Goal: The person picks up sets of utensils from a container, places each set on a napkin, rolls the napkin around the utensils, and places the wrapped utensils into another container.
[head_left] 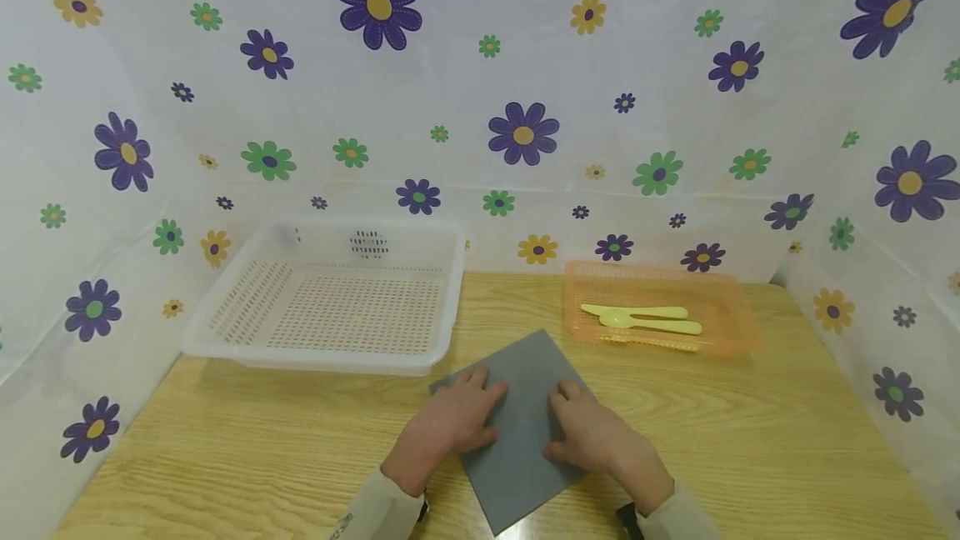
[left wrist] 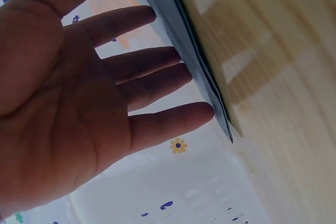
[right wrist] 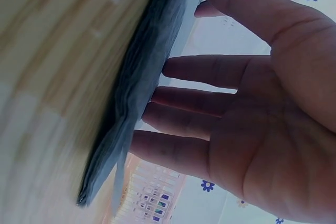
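A grey folded cloth (head_left: 522,423) lies turned at an angle on the wooden table, in the middle front of the head view. Several thin layers show along its edge in the right wrist view (right wrist: 139,72). On its left part rests my left hand (head_left: 455,413), fingers spread and fairly straight, the tips on the top surface. My right hand (head_left: 591,433) touches the right part in the same way, its fingertips on the cloth and its palm raised. Neither hand is curled round it.
A white perforated basket (head_left: 315,359) stands at the back left. At the back right, a shallow orange basket (head_left: 723,294) holds a yellow knife (head_left: 648,312) and a yellow spoon (head_left: 660,325). Flower-printed white sheeting (head_left: 450,73) encloses the table's back and sides.
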`<state>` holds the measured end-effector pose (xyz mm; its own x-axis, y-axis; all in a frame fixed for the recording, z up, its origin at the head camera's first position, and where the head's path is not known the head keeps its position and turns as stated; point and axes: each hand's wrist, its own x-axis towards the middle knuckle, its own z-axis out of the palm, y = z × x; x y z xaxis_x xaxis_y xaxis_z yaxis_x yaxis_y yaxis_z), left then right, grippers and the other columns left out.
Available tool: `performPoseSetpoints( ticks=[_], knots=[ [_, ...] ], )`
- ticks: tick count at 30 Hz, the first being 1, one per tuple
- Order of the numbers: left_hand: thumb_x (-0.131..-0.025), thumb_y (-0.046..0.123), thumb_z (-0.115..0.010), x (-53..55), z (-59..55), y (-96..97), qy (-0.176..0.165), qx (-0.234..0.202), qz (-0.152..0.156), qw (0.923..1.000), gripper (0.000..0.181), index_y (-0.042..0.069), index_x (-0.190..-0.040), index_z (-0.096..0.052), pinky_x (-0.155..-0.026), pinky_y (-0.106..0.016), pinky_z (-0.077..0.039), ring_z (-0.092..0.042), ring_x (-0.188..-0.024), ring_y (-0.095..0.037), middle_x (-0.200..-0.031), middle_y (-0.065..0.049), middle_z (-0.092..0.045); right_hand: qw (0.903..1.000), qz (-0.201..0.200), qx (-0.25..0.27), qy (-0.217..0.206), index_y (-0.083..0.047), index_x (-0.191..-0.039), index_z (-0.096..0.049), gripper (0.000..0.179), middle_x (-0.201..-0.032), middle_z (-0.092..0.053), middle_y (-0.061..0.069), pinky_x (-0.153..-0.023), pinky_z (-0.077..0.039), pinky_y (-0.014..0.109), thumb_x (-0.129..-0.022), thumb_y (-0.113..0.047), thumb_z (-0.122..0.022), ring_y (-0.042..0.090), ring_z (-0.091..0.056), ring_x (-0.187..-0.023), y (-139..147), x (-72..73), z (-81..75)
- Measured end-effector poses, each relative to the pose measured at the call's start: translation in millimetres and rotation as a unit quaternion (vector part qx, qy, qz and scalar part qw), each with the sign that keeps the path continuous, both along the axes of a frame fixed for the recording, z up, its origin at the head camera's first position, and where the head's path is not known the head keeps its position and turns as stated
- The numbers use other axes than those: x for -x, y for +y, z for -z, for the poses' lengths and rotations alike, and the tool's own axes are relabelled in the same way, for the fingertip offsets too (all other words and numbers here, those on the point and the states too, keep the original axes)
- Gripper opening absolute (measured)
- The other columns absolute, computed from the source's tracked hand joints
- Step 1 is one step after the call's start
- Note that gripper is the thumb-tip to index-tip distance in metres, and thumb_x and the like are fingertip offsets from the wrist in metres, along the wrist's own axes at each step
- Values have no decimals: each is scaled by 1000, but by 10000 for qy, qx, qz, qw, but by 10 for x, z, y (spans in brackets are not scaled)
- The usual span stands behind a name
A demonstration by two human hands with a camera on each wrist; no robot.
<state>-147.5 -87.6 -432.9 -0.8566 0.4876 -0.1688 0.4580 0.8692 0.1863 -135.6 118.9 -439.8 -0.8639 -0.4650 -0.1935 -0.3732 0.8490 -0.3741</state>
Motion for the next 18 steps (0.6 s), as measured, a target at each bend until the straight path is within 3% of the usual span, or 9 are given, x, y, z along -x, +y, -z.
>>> performPoseSetpoints(
  ticks=[6,18],
  knots=[
    [-85,26,-78,-4,-8,6,-120,-30,-99,9999,51,9,-128,-57,-90,-62,-48,-46,-132,-39,-138,-22,-48,9999,-78,110,101,16,-129,-53,71,-135,-48,28,-98,-47,49,-79,-23,-85,41,-51,-124,20,17,14],
    [-86,27,-77,-1,10,9,-180,12,-156,9997,53,10,-131,-55,-89,-61,-49,-45,-133,-37,-141,-21,-47,9995,-141,275,49,16,-132,-51,73,-139,-46,28,-100,-46,49,-79,-22,-85,42,-51,-126,54,27,3]
  ],
)
